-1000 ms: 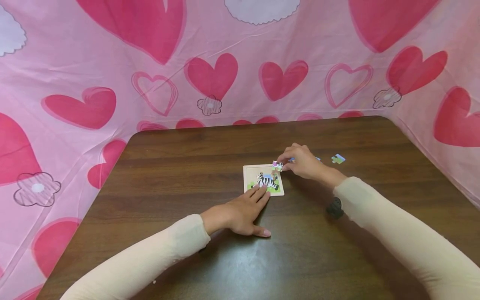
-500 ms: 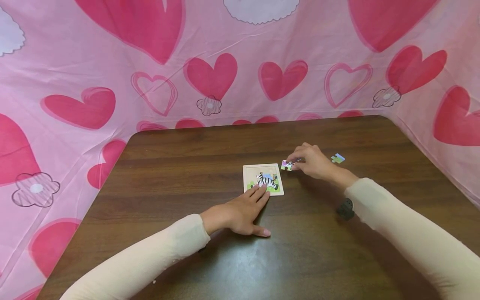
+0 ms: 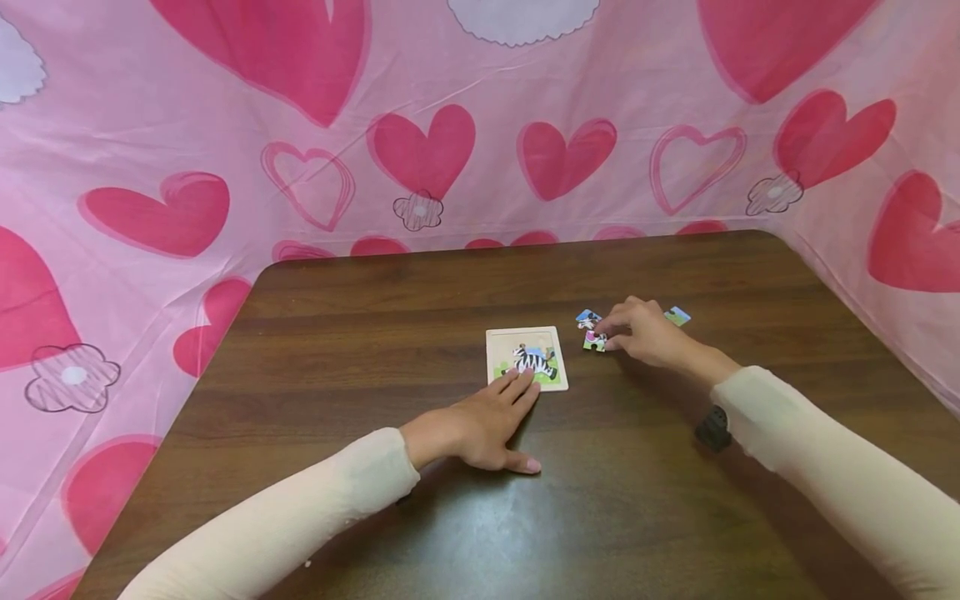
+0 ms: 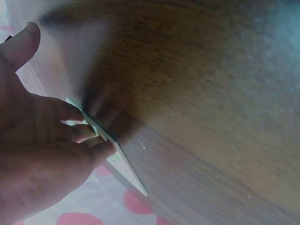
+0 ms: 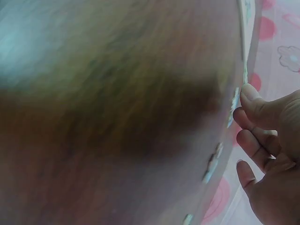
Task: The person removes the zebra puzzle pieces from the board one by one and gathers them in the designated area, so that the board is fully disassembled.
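Observation:
My left hand (image 3: pixel 483 425) lies flat, its straight fingertips resting on the near edge of a square wooden puzzle tray (image 3: pixel 504 335). Part of a zebra picture with green and blue shows inside that tray; the fingers cover some of its lower edge. In the left wrist view the same fingers press the tray (image 4: pixel 129 173). My right hand (image 3: pixel 648 333) pinches a jigsaw piece (image 3: pixel 592 342) with pink, black-white and green print, right of the tray. Just behind it lies another jigsaw piece (image 3: pixel 587 317) in blue and black-white.
A blue-green jigsaw piece (image 3: pixel 678 315) lies beyond the right hand, partly covered by it. Another loose piece (image 5: pixel 213 164) shows in the right wrist view. The brown wooden table (image 3: pixel 360 333) meets a pink heart-patterned cloth (image 3: pixel 495 75) at its back and sides.
My right hand has moved right, away from the tray's upper right corner, carrying the pinched jigsaw piece. The piece behind it has come into view. My left hand and the tray have stayed put.

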`<state>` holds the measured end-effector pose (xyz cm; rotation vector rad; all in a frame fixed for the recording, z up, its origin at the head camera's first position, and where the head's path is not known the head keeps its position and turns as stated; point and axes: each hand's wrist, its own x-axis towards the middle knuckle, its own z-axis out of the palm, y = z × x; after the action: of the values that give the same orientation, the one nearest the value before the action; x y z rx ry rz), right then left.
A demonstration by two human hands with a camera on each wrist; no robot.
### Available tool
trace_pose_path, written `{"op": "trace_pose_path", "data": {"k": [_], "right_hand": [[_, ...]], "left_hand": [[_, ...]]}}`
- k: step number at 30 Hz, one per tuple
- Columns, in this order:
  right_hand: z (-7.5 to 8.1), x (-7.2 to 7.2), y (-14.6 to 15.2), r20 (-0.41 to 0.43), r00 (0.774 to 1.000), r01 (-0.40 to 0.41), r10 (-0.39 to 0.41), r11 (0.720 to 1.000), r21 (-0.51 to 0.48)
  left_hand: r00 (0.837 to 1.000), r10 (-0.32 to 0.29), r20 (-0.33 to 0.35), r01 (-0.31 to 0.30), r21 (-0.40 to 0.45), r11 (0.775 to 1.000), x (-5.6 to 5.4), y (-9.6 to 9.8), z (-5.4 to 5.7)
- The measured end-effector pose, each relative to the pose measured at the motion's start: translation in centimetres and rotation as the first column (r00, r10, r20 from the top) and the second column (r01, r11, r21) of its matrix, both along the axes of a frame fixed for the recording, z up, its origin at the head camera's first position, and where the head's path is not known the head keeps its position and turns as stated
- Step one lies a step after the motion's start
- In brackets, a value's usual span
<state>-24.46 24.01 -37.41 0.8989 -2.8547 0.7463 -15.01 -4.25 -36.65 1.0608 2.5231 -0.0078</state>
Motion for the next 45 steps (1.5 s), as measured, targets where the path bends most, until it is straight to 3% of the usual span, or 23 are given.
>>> {"op": "trace_pose_path", "data": {"k": [11,20,31,45], "right_hand": [[-0.8,-0.1,0.7,-0.062,0.998,-0.029,0.034,0.996,0.085],[-0.2,-0.3,0.1,-0.101,0.994,-0.036,0.039,0.999,0.027],[-0.3,-0.5,-2.5,-0.039,0.998,-0.057,0.057,0.998,0.000],[0.5,-0.8,-5.1,-0.037,0.997,-0.070,0.070,0.997,-0.017]], "left_hand": [[1.000,0.013,-0.009,-0.013,0.002,1.000,0.0,0.0,-0.1],[1.000,0.019,0.008,-0.019,0.004,1.000,0.0,-0.1,0.0],[0.999,0.027,0.041,-0.027,0.007,1.000,0.0,0.0,0.1],[0.999,0.023,0.033,-0.023,0.000,1.000,0.0,-0.1,0.0]]}}
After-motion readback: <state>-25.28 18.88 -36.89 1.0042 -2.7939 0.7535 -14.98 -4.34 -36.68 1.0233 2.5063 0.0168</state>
